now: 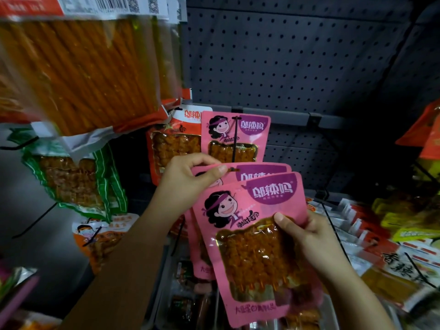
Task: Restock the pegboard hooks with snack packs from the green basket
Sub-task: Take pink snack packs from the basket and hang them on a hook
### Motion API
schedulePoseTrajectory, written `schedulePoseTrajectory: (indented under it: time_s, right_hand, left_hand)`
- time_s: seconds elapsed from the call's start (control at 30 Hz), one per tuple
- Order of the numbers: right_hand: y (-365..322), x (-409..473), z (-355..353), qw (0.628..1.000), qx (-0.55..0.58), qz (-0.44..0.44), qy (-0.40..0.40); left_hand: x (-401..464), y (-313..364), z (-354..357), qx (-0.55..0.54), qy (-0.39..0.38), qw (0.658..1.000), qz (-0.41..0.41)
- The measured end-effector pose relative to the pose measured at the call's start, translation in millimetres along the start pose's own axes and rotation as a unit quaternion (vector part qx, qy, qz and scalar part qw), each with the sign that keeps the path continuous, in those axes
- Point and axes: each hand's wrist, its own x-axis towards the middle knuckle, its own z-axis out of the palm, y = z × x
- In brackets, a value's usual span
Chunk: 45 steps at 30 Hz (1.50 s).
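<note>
Presently pinching rear pink snack pack [259,173] by its hang hole with left hand [188,184], apparently to meet the black hook [235,141], right hand [307,236] gripping front pack [257,246] as reserve.

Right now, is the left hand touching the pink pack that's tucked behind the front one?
Touching. In the head view the left hand pinches the top edge of the rear pink pack, its thumb lying on the pack beside the hang hole.
</note>
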Motion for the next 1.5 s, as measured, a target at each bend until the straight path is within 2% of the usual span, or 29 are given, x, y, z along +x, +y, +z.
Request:
schedulePoseTrajectory:
  time_s: [0.1, 0.17, 0.23, 0.47, 0.77, 1.13, 1.4, 1.5]
  right_hand:
    - [5, 4, 1, 1.000, 0.013, 0.015, 0.012]
    - [9, 7, 3, 0.999, 0.033, 0.019, 0.017]
    - [12, 11, 7, 0.999, 0.042, 0.025, 0.022]
    - [15, 41, 14, 0.996, 0.028, 0.067, 0.054]
    - [7, 112, 17, 0.989, 0.012, 0.114, 0.098]
    - [-2, 181, 23, 0.976, 0.021, 0.156, 0.151]
    - [16, 195, 22, 0.966, -0.055, 0.159, 0.195]
    - [20, 180, 20, 0.965, -0.055, 0.155, 0.205]
  left_hand:
    - [5, -11, -10, -0.037, 0.048, 0.998, -0.018]
    - [6, -22, -15, -0.115, 0.059, 0.990, -0.050]
    - [4, -34, -18, -0.146, 0.060, 0.984, -0.080]
    - [26, -54, -15, -0.069, 0.062, 0.993, -0.069]
    - [95, -72, 0, 0.028, 0.105, 0.990, -0.089]
    - [166, -84, 13, 0.225, 0.135, 0.961, -0.091]
    - [173, -90, 21, 0.252, 0.168, 0.948, -0.096]
    - [158, -91, 18, 0.213, 0.200, 0.952, -0.089]
